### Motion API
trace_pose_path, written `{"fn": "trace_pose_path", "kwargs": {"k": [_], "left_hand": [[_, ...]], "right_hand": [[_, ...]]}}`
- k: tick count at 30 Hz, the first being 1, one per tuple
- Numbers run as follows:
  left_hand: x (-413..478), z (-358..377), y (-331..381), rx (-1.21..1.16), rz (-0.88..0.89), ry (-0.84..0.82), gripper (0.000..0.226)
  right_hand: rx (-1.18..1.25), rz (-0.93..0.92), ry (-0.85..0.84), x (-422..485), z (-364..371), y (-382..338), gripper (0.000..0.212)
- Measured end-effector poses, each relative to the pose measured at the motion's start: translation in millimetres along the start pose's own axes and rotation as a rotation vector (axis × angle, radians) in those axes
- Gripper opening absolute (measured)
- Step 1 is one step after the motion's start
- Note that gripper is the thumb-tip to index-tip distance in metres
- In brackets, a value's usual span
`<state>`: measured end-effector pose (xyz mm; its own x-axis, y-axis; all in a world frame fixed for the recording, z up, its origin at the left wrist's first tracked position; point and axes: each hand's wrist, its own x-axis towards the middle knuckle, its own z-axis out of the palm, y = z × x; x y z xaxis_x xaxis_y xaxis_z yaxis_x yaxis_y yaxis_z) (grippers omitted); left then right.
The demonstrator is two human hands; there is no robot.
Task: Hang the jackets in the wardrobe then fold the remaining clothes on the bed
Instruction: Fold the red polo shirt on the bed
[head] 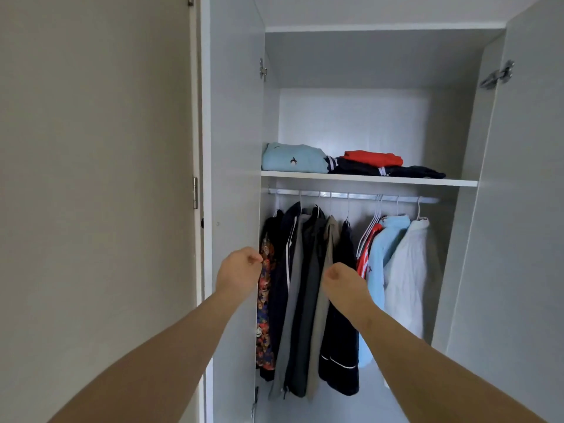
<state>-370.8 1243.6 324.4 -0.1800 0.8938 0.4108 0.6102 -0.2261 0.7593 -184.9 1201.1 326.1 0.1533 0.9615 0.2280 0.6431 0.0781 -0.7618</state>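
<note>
Straight ahead of both outstretched arms, in the head view, the wardrobe (235, 148) stands with its doors swung wide, leaving the rail (351, 195) above the hands easy to reach. The left hand (239, 267) is at the inner edge of the left door. Its fingers are curled in with their tips against the patterned garment (265, 303), first in the row; I cannot tell whether it pinches the cloth or only touches it. The right hand (341, 280) is pushed in between the beige garment (324, 300) and the navy jacket (338, 346). Its fingers are hidden in the cloth, so its grip cannot be read either.

Between the two hands hang a dark striped jacket (283, 270) and grey garments (300, 270), packed close. My guess is that the hands are spreading this bunch, to even it out or to make room on the rail. To the right of the right hand are bare white hangers (370, 230), then a red garment (366, 257), a light-blue jacket (381, 261) and a white jacket (409, 270), hung more loosely. Well above both hands, the shelf (451, 182) carries a folded light-blue pile (293, 160) and a red piece (372, 158) on dark folded clothes (406, 171).

Neither hand carries a jacket on a hanger, and the bed is out of sight. The hanging therefore looks largely done, with the folding yet to come.
</note>
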Motion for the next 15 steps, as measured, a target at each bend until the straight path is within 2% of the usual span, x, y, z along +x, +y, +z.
{"fn": "trace_pose_path", "kwargs": {"k": [2, 5, 7, 10, 11, 12, 13, 15], "left_hand": [[14, -6, -15, 0.059, -0.032, 0.028, 0.021], [27, -11, -30, 0.178, -0.076, 0.173, 0.018], [33, -13, -36, 0.201, -0.127, 0.217, 0.026], [49, -12, -44, -0.036, -0.228, 0.212, 0.064], [56, -12, -46, -0.160, -0.273, 0.198, 0.068], [61, -11, -47, -0.281, -0.303, 0.181, 0.064], [66, -10, -49, -0.368, -0.331, 0.171, 0.050], [71, -9, -50, -0.411, -0.361, 0.191, 0.020]], "right_hand": [[0.028, -0.009, -0.025, 4, 11, -4, 0.012], [0.047, -0.022, -0.056, 7, 22, -7, 0.018], [0.055, -0.003, -0.074, 11, 29, -4, 0.016], [0.054, 0.022, -0.098, 18, 40, 2, 0.021], [0.053, 0.025, -0.113, 21, 43, 3, 0.023], [0.054, 0.026, -0.124, 24, 46, 4, 0.024], [0.055, 0.023, -0.133, 28, 47, 7, 0.025], [0.054, 0.014, -0.146, 35, 47, 12, 0.026]]}}
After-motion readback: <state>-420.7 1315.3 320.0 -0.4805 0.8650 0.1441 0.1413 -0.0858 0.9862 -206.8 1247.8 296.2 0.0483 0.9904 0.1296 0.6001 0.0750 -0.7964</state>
